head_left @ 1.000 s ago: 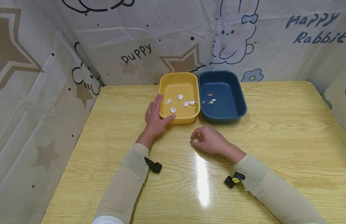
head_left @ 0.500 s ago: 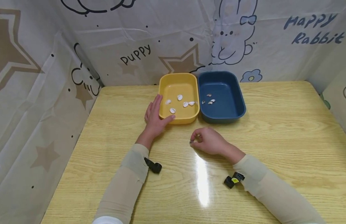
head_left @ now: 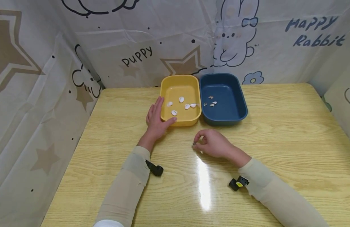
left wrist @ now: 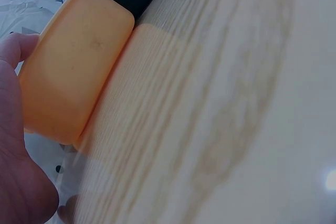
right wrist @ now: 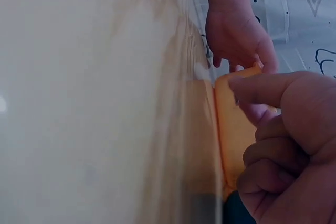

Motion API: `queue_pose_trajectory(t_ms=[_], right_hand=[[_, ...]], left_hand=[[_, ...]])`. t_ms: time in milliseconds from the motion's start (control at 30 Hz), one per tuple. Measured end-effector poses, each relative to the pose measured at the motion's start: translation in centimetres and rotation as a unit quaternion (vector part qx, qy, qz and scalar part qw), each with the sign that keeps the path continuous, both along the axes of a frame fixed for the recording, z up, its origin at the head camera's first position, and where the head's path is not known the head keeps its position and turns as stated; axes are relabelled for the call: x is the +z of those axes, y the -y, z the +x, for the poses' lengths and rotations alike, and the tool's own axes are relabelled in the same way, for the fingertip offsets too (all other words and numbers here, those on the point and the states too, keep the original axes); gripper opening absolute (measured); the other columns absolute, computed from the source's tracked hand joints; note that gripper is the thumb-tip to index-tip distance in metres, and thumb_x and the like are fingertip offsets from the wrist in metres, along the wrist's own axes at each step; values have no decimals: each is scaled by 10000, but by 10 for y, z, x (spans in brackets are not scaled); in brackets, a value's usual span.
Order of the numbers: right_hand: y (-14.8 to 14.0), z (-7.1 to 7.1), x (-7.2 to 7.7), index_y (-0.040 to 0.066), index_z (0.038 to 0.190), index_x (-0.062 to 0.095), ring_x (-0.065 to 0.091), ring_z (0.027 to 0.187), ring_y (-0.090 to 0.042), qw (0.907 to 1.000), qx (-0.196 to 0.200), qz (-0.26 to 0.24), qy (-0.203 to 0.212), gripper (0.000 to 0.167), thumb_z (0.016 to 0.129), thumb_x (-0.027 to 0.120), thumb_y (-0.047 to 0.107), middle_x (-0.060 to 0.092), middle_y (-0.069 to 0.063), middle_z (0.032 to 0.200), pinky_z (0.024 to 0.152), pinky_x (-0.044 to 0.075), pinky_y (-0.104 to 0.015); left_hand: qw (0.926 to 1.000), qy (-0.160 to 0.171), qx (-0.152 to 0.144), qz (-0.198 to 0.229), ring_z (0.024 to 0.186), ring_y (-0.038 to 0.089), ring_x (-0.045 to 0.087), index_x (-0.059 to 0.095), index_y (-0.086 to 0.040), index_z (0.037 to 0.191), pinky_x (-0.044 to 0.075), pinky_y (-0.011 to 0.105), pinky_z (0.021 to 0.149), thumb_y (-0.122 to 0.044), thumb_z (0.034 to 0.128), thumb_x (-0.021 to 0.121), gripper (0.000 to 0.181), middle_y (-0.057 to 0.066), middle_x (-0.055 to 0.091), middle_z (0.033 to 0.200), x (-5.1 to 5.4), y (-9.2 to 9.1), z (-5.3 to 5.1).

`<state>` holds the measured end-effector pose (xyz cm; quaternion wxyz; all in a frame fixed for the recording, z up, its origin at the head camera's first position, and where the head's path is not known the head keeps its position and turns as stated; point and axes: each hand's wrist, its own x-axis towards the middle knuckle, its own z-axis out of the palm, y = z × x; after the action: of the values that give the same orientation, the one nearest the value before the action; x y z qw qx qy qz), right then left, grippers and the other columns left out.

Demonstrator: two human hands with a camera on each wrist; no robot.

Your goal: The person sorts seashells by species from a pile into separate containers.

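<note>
My left hand holds the near left corner of a yellow bin, its fingers along the left wall and its thumb over the front rim. Several whitish seashells lie in that bin. My right hand, low over the table in front of the bins, pinches a small dark seashell between thumb and forefinger. Fingertips mostly hide that shell. In the right wrist view only a speck of the shell shows, and the other fingers are curled in. Several small brownish and white shells lie in the blue bin.
The two bins stand side by side at the back of the wooden table, close to a printed cloth backdrop. More cloth hangs along the left and right sides. A bright reflection streaks the tabletop near the right forearm.
The right hand has shifted very slightly right with the small seashell in its fingertips. The left hand stays on the yellow bin. The head view has tipped up a little.
</note>
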<state>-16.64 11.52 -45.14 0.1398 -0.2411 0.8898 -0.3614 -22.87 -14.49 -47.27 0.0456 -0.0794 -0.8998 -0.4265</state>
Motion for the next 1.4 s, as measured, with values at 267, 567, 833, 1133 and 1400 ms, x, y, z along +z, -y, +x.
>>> queue_pose_trajectory(t_ms=[267, 567, 833, 1133, 1400], right_hand=[[-1, 1, 16, 187, 923, 713, 345, 423, -86, 9996, -90, -80, -266, 92, 871, 781, 217, 350, 78, 479, 468, 300, -290], [-3, -3, 31, 187, 939, 702, 309, 433, -109, 9987, -114, -232, -448, 109, 876, 789, 204, 314, 71, 496, 492, 283, -306], [-6, -7, 46, 171, 955, 710, 355, 475, -148, 9967, -213, -428, -653, 126, 874, 799, 208, 350, 43, 534, 510, 296, -322], [-18, -16, 66, 151, 981, 705, 318, 468, -179, 9924, -763, -643, -717, 147, 881, 792, 215, 306, 25, 538, 515, 270, -339], [-34, -30, 75, 129, 994, 720, 304, 468, -222, 9820, -1373, -796, -1027, 179, 892, 781, 262, 295, 3, 543, 505, 256, -343]], left_hand=[[10000, 50, 25, 40, 1483, 341, -10, 129, -318, 1613, -17, 535, 1129, -479, 879, 720, 956, -186, 19, 1645, -1, 1, 0], [10000, 18, -7, 45, 1482, 344, -9, 125, -313, 1614, -5, 544, 1126, -462, 883, 720, 955, -184, 20, 1645, -1, 1, -1], [10000, -36, -42, 62, 1480, 346, -4, 126, -306, 1615, 2, 545, 1123, -472, 884, 713, 952, -181, 21, 1645, 0, 1, -1], [10000, 18, -11, 71, 1481, 339, 0, 134, -296, 1615, -9, 521, 1131, -449, 882, 721, 951, -180, 24, 1646, 3, -1, 1], [10000, -33, -48, 43, 1480, 345, -1, 133, -285, 1616, -5, 522, 1128, -462, 884, 715, 952, -164, 30, 1649, 1, 0, 0]])
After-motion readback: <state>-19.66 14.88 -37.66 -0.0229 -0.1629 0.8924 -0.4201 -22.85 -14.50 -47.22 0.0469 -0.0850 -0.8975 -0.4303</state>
